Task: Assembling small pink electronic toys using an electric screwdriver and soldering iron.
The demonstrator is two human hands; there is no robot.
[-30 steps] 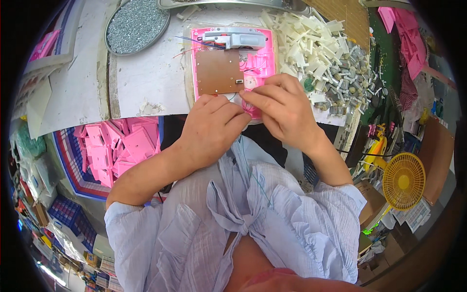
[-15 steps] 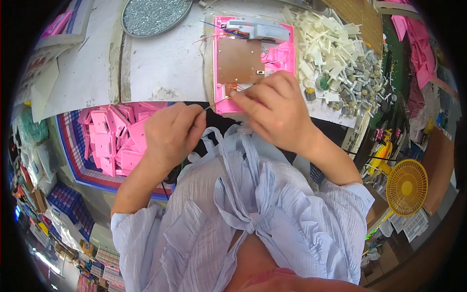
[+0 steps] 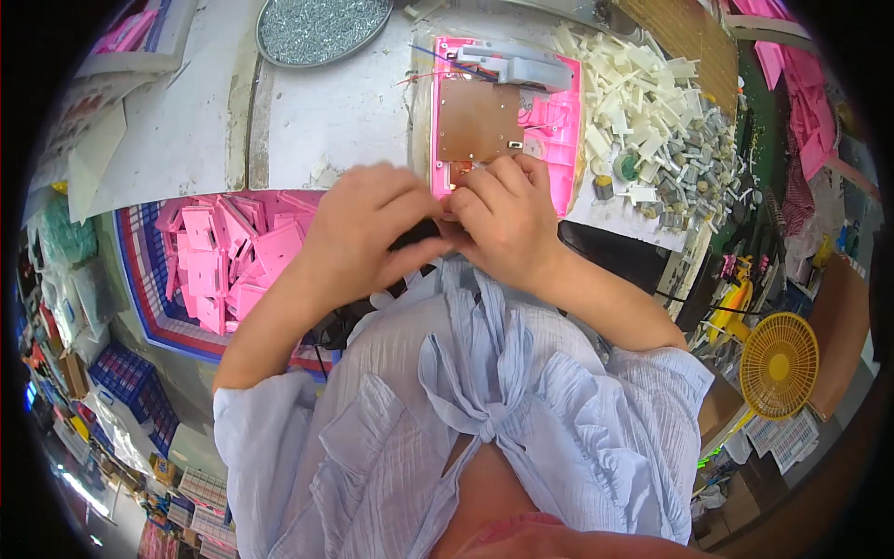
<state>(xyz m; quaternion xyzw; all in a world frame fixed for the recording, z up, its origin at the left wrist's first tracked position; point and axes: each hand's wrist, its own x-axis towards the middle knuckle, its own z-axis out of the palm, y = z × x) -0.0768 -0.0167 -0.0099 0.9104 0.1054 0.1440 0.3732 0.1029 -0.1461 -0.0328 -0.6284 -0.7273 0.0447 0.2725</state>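
Observation:
Both hands meet at the near edge of a pink plastic casing [image 3: 565, 168] lying open on the table. Curled inward, the fingers of my left hand [image 3: 368, 228] reach the casing's near left corner. My right hand [image 3: 512, 224] is pinched there, its fingertips touching or almost touching the left ones. Whatever lies between the fingertips is hidden. Inside the casing sit a brown circuit board [image 3: 478, 121] with a small slide switch [image 3: 515, 145], and a grey plastic part [image 3: 526, 70] across the far end. Loose thin wires [image 3: 424, 74] stick out past the far left side.
A round tray of small metal screws [image 3: 321, 33] stands at the far left. White plastic pieces [image 3: 633, 93] and small grey parts [image 3: 694, 177] are heaped right of the casing. Below the table edge, a basket [image 3: 140, 298] holds pink casings [image 3: 209, 256]. A yellow fan [image 3: 780, 365] is at right.
My left hand has moved right and up to meet my right hand, which has come slightly left and nearer. The thin wire seen stretched between them is now hidden.

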